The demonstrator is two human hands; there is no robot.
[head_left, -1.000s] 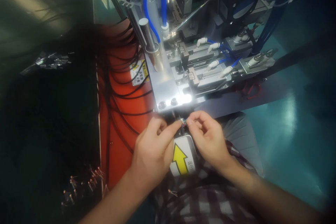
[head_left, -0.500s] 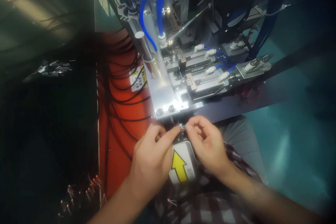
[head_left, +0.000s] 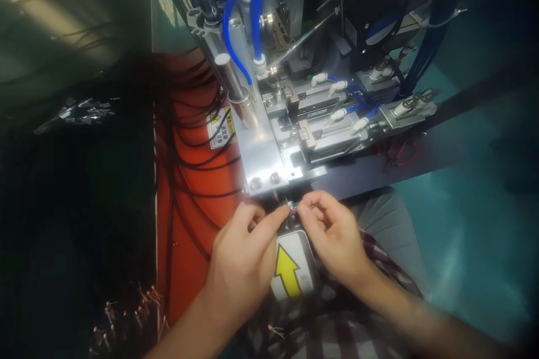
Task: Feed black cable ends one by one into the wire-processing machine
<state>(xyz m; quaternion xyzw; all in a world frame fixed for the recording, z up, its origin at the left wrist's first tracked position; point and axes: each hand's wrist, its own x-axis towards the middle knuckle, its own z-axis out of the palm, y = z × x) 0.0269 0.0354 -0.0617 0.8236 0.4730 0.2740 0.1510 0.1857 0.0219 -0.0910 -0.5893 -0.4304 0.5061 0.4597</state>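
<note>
A tiny shiny part [head_left: 293,207] sits between the fingertips of both hands, just in front of the machine's metal plate [head_left: 263,162]. Its kind is too small to make out. My left hand [head_left: 246,247] is closed, with its index finger stretched to the part's left side. From the right, my right hand [head_left: 330,230] meets it with thumb and index finger pinched together. Whatever lies within each pinch is hidden by the fingers. Below the fingertips is a white cover with a yellow arrow [head_left: 288,272].
Pneumatic cylinders [head_left: 332,140] with blue hoses [head_left: 257,17] stand behind the plate. Black cables [head_left: 197,165] cross the orange base [head_left: 189,219] at left. Several small parts with wire-like leads [head_left: 141,311] lie at lower left, and shiny pieces [head_left: 84,109] lie farther up.
Both hands stay at the same spot with nearly the same grip. The whole view has shifted very slightly, and the tiny part shows a little more between the fingertips.
</note>
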